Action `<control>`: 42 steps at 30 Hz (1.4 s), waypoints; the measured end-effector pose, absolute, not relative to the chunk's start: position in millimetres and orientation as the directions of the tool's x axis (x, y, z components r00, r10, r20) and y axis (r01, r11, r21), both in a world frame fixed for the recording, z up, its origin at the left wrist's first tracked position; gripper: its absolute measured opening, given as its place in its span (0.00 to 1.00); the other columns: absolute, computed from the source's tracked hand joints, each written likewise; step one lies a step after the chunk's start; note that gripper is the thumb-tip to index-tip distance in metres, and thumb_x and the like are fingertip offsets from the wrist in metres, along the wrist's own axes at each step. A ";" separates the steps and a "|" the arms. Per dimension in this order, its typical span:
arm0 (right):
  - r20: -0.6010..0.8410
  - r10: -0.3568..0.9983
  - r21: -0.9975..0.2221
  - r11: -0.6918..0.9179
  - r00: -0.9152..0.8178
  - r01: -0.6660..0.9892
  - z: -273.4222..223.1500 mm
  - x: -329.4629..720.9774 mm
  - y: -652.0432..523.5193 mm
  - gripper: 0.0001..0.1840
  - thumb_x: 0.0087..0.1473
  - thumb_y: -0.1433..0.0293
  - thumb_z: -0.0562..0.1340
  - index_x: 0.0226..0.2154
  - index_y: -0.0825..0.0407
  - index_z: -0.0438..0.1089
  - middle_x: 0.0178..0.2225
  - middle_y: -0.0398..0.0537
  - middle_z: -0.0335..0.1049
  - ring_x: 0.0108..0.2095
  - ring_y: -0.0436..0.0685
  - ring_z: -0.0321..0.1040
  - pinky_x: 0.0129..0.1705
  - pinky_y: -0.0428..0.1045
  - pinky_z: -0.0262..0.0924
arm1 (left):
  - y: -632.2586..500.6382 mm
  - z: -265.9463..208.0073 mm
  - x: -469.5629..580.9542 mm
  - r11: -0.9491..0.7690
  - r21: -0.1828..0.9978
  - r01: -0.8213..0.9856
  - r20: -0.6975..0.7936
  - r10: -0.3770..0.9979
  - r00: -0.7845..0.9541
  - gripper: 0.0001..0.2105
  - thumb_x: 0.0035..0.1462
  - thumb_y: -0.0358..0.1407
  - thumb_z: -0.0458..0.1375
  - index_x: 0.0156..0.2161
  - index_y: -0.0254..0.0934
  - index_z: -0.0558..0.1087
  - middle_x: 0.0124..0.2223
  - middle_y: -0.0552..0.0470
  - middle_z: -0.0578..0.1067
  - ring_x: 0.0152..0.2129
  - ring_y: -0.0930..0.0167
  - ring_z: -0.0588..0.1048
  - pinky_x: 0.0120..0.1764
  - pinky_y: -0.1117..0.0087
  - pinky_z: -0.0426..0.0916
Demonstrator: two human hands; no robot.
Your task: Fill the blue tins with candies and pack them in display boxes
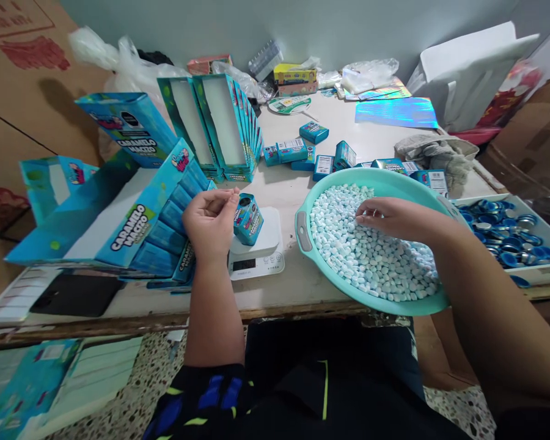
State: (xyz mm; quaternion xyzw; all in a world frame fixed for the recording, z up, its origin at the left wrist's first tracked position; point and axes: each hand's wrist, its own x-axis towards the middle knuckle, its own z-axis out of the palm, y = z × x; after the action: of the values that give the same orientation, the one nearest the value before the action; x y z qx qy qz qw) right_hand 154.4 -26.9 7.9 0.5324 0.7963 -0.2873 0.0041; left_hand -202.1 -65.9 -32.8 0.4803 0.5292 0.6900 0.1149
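Note:
My left hand (211,220) is closed in a pinch just above and beside a blue candy container (249,221); what its fingertips hold, if anything, is too small to make out. That container stands on a white kitchen scale (269,235), whose display is unreadable. On the right, a turquoise plastic bowl (321,269) is filled with small white and pale-blue candies (376,263). My right hand (396,217) reaches over the bowl's far side, its curled fingertips closed at the candies' surface. Left of the scale, an opened blue display box (132,229) holds several blue containers in a row.
Upright blue display cartons (224,128) stand behind the scale. Several blue containers (314,132) lie behind the bowl. A white tray of blue caps (508,232) is at the right, beside a grey cloth (440,159). A dark phone-like slab (76,295) lies near the front edge.

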 end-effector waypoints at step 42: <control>-0.293 0.866 -0.422 0.263 -0.405 0.868 10.3 151.9 -24.4 0.14 0.63 0.60 0.63 0.47 0.49 0.78 0.45 0.51 0.77 0.38 0.60 0.72 0.36 0.53 0.61 | -84.4 -12.1 -161.3 -0.565 0.467 0.680 0.786 0.617 -0.027 0.06 0.66 0.33 0.60 0.44 0.40 0.79 0.49 0.48 0.81 0.50 0.65 0.79 0.56 0.58 0.74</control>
State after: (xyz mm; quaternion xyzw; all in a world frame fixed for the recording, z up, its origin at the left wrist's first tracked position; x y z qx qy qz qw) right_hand 151.9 -24.4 10.3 0.5453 0.7948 -0.2663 0.0014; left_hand -161.3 -84.4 -12.1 0.6970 0.4653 0.5448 -0.0287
